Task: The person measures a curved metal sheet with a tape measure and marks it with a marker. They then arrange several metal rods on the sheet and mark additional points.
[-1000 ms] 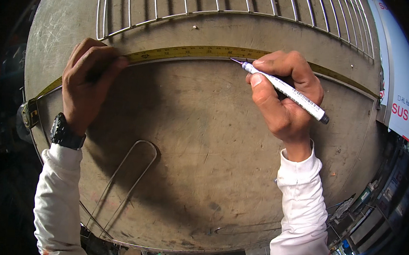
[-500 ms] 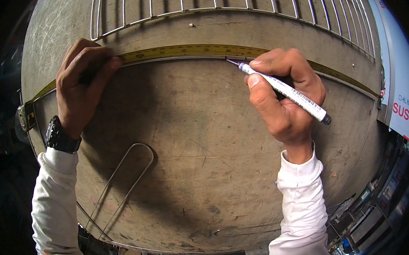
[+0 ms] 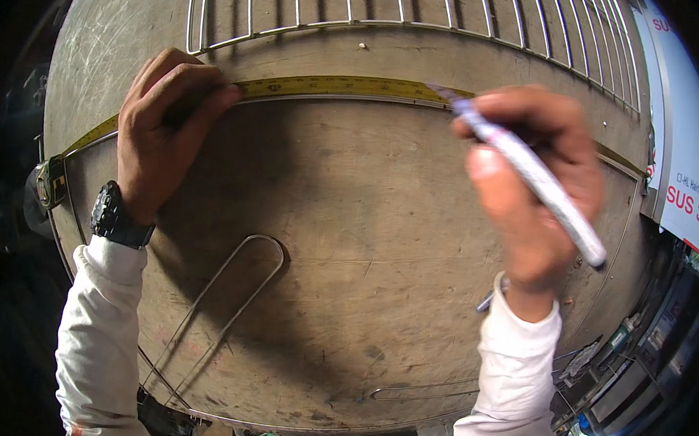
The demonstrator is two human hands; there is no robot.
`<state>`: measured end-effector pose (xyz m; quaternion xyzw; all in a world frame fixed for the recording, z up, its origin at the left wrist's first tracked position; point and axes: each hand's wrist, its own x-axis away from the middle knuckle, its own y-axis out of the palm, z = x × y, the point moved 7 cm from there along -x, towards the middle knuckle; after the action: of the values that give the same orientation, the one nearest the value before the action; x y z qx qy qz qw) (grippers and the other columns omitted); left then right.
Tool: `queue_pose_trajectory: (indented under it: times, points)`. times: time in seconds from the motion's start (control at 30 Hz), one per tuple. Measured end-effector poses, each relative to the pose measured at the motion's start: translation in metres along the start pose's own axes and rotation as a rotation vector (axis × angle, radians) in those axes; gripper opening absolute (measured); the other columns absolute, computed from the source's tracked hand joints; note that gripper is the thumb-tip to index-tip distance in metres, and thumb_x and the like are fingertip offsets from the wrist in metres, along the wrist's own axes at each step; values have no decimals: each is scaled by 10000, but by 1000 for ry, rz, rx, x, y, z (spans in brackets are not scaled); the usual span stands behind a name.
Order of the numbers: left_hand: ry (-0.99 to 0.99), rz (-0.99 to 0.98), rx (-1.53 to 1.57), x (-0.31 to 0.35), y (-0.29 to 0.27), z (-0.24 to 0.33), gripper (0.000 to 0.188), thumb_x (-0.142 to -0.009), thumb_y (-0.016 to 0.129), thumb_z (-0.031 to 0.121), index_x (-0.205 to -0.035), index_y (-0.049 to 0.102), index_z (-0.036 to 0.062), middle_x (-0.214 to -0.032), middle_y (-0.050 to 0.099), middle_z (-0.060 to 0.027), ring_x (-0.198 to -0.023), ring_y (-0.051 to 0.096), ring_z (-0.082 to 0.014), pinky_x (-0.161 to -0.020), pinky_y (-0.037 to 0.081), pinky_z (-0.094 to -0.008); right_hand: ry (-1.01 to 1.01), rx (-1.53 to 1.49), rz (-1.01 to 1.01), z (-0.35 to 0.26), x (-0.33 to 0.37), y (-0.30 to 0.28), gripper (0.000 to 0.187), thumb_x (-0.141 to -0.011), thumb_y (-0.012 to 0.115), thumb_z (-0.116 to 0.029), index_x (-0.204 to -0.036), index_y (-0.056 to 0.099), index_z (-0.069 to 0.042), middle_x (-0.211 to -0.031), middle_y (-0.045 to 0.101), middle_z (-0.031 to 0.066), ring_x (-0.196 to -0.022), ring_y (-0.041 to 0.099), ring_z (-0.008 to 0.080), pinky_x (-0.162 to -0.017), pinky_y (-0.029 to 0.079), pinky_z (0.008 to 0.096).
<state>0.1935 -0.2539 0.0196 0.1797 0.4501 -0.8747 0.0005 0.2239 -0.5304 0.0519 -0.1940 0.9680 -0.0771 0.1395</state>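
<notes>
A yellow tape measure blade runs across the table, with a thin metal rod along its near edge. My left hand is closed over blade and rod, left of the middle; its grip is partly hidden by the fingers. At the table's left edge sits the tape measure's case. Smeared by motion, my right hand holds a white marker pen between thumb and fingers. The pen's purplish tip points away to the left and appears over the blade; whether it touches cannot be told.
A wire rack lies across the far side. Nearer me are a bent U-shaped wire and a second thin wire loop. A small dark pen-like piece shows beside my right cuff. White-blue printed sheeting stands at the right.
My right hand has moved right and toward me, taking the marker pen tip off the rod where it was before. The whole view has shifted slightly; my left hand keeps its grip.
</notes>
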Motion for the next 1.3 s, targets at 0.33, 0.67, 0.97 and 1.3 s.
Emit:
queue_pose_trajectory:
  times: [0.33, 0.67, 0.97, 1.3]
  points:
    - [32, 17, -14, 1, 0, -2, 153, -822, 797, 121, -906, 699, 38, -814, 616, -65, -745, 618, -218, -692, 484, -328, -109, 71, 150, 40, 3, 32, 97, -825, 694, -32, -912, 656, -13, -727, 662, 27, -589, 606, 56, -532, 485, 201]
    - [44, 18, -24, 2, 1, -1, 148, -827, 798, 124, -914, 704, 49, -823, 619, -55, -749, 618, -200, -695, 486, -319, -154, 127, 129, 39, 1, 35, 94, -834, 709, -34, -913, 666, -8, -732, 663, 34, -600, 622, 64, -537, 499, 211]
    - [19, 16, 5, 4, 2, -5, 147, -836, 792, 128, -922, 706, 45, -832, 622, -57, -769, 628, -197, -714, 494, -318, -158, 128, 121, 38, 2, 35, 84, -832, 709, -37, -899, 663, -11, -714, 659, 32, -593, 616, 60, -529, 492, 206]
    - [6, 16, -39, 1, -1, -1, 157, -814, 794, 108, -914, 701, 31, -835, 620, -83, -769, 615, -238, -737, 490, -338, -113, -139, 335, 26, 5, -21, 192, -976, 624, -126, -1123, 629, -3, -960, 726, 156, -736, 666, 115, -630, 518, 216]
